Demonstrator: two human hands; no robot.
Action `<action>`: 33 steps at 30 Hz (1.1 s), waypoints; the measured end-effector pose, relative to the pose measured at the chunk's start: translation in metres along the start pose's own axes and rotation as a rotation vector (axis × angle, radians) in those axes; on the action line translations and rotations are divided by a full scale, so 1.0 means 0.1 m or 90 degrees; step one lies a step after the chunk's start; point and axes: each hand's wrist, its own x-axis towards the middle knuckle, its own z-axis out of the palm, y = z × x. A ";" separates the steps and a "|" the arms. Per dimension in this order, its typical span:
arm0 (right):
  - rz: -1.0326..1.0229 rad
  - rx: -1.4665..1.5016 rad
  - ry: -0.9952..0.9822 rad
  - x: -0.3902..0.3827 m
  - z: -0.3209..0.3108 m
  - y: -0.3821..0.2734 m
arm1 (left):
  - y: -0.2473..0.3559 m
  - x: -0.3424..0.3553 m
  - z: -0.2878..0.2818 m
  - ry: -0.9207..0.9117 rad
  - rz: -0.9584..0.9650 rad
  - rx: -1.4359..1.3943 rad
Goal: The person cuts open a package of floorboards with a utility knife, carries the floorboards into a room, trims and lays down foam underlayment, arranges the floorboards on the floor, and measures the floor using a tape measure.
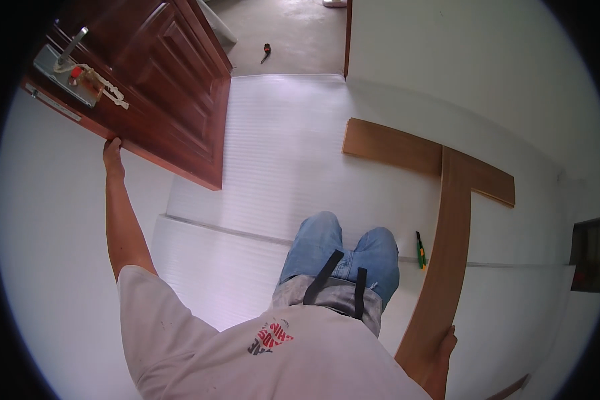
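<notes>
To the left, my left hand (114,155) is closed on the edge of a reddish-brown panelled door (180,87), below its lock plate. My right hand (447,348), low on the right, grips the side of a long brown floorboard (455,233); part of that hand is hidden behind the board. The board's far end overlaps or meets another brown floorboard (390,143) lying crosswise, so the two make a T. A green utility knife (421,251) lies just left of the held board, near my bent knees.
White foam underlay (280,147) covers the floor, with a seam running across it. Beyond the doorway, a small dark-and-red tool (267,51) lies on bare concrete (293,33). The door has a metal handle (71,48) with cord hanging. A white wall (487,73) bounds the right side.
</notes>
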 end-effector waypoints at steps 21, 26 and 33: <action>-0.033 -0.254 0.009 -0.39 0.32 0.01 | 0.94 -1.12 2.48 -0.070 0.222 0.489; 0.000 -0.276 0.008 -0.47 0.31 0.06 | 1.26 -1.00 3.20 -0.178 0.186 0.593; 0.047 -0.267 -0.002 -0.51 0.38 0.16 | 1.22 -0.65 4.10 -0.212 0.234 0.528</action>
